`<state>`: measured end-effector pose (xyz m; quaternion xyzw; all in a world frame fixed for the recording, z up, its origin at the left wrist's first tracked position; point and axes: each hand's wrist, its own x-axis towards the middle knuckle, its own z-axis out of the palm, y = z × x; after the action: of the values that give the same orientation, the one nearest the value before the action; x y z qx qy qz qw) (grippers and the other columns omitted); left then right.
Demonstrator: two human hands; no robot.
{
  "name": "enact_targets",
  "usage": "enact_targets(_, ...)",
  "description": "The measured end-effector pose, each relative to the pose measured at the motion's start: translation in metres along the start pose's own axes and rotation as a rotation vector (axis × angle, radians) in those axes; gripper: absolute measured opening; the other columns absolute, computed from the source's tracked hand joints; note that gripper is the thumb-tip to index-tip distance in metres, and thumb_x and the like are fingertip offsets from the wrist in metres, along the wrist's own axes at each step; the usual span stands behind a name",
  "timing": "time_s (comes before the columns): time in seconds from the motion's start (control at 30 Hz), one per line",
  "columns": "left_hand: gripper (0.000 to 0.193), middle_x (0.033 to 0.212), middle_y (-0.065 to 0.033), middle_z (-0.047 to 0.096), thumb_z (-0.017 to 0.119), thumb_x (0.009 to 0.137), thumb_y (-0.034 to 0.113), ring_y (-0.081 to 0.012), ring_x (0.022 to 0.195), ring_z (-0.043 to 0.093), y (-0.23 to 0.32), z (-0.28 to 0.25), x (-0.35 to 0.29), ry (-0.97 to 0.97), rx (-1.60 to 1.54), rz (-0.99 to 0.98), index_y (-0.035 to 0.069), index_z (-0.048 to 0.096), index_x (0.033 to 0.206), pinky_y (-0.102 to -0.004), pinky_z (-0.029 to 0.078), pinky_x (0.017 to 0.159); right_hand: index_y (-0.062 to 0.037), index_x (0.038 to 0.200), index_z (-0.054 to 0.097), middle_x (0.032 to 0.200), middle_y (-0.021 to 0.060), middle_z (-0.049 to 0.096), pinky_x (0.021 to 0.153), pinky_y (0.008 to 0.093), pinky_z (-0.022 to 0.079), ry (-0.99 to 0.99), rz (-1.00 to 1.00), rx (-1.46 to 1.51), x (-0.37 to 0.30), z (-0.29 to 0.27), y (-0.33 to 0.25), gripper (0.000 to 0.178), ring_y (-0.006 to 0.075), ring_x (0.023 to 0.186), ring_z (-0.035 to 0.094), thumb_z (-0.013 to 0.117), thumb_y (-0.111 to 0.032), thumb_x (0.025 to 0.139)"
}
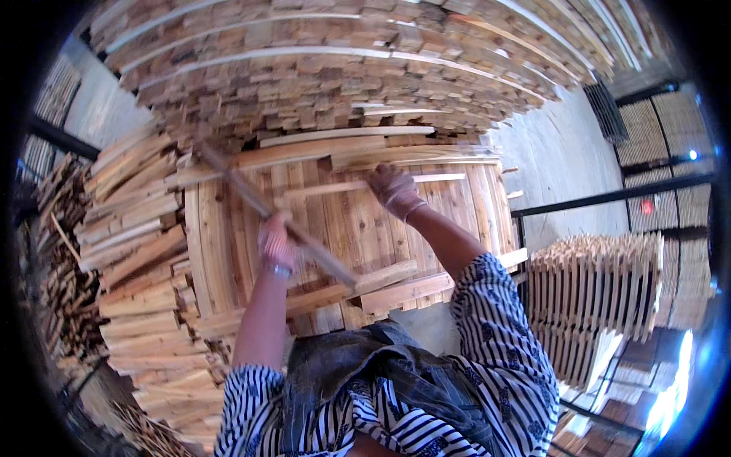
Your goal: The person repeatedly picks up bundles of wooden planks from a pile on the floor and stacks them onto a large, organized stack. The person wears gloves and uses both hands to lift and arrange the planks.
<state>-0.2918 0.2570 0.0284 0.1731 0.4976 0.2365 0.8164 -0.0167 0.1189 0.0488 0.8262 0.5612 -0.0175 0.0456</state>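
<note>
My left hand (pixel 276 242), in a light striped glove, is closed around a long, darker wooden slat (pixel 247 189). The slat slants across the boards from far left to near right, blurred by motion. My right hand (pixel 394 192), in a thin pale glove, closes over a narrow, light wooden strip (pixel 327 188), which shows on both sides of it. The fingertips are partly hidden. Beneath both hands lies a broad surface of wooden boards (pixel 381 228) set side by side. Loose planks (pixel 403 288) lie along its near edge, and more planks (pixel 362 158) along its far edge.
A tall stack of lumber (pixel 320 84) rises beyond the boards. Piled planks (pixel 152 305) crowd the left side. Stacked slats (pixel 598 282) stand at right, near a dark metal rail (pixel 609 194). Bundled wood (pixel 666 126) stands farther off across the concrete floor (pixel 563 145).
</note>
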Motion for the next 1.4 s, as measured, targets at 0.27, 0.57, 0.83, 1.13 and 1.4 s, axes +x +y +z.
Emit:
enact_targets(0.27, 0.041, 0.120, -0.0120, 0.064, 0.070, 0.090, 0.022, -0.0301, 0.111, 0.065, -0.016, 0.021, -0.066, -0.375, -0.259, 0.064, 0.004, 0.057, 0.124, -0.0463, 0.058, 0.095, -0.0114, 0.118, 0.066, 0.101, 0.0183, 0.070, 0.078, 0.0484, 0.056, 0.135, -0.246, 0.598, -0.023, -0.135, -0.097, 0.031, 0.0369, 0.093, 0.070, 0.056, -0.036, 0.102)
enact_targets(0.57, 0.058, 0.127, -0.0107, 0.062, 0.075, 0.093, 0.032, -0.0268, 0.115, 0.062, -0.001, 0.033, -0.132, -0.023, 0.098, 0.339, 0.006, 0.054, 0.141, -0.0430, 0.053, 0.102, -0.0119, 0.110, 0.071, 0.107, 0.0179, 0.073, 0.084, 0.0478, 0.058, 0.050, -0.074, 0.361, 0.055, -0.048, 0.028, 0.025, 0.0366, 0.103, 0.070, 0.056, -0.026, 0.098)
enact_targets(0.83, 0.040, 0.125, -0.0109, 0.066, 0.066, 0.100, 0.030, -0.0174, 0.116, 0.061, 0.037, -0.034, -0.139, 0.147, 0.238, 0.192, 0.003, 0.065, 0.128, -0.0344, 0.051, 0.098, -0.0074, 0.122, 0.067, 0.118, 0.0176, 0.072, 0.091, 0.0471, 0.057, -0.055, -0.168, -0.108, 0.108, 0.015, 0.119, 0.029, 0.0339, 0.108, 0.072, 0.050, -0.018, 0.101)
enact_targets(1.13, 0.042, 0.115, -0.0159, 0.073, 0.072, 0.094, 0.033, -0.0260, 0.103, 0.071, 0.065, -0.100, -0.046, 0.446, 0.905, 0.173, -0.001, 0.070, 0.119, -0.0358, 0.056, 0.087, -0.0178, 0.111, 0.069, 0.103, 0.0165, 0.074, 0.076, 0.0491, 0.059, 0.021, -0.077, -0.231, 0.111, 0.005, 0.116, 0.024, 0.0343, 0.096, 0.074, 0.051, -0.029, 0.102)
enact_targets(1.4, 0.090, 0.139, -0.0297, 0.054, 0.080, 0.085, 0.040, -0.0355, 0.120, 0.065, 0.030, -0.044, -0.081, 0.665, 1.317, 0.120, -0.005, 0.033, 0.148, -0.0467, 0.055, 0.098, -0.0139, 0.099, 0.072, 0.101, 0.0180, 0.068, 0.073, 0.0471, 0.055, 0.684, -0.426, -0.196, 0.047, -0.085, 0.132, 0.019, 0.0358, 0.082, 0.068, 0.063, -0.031, 0.096)
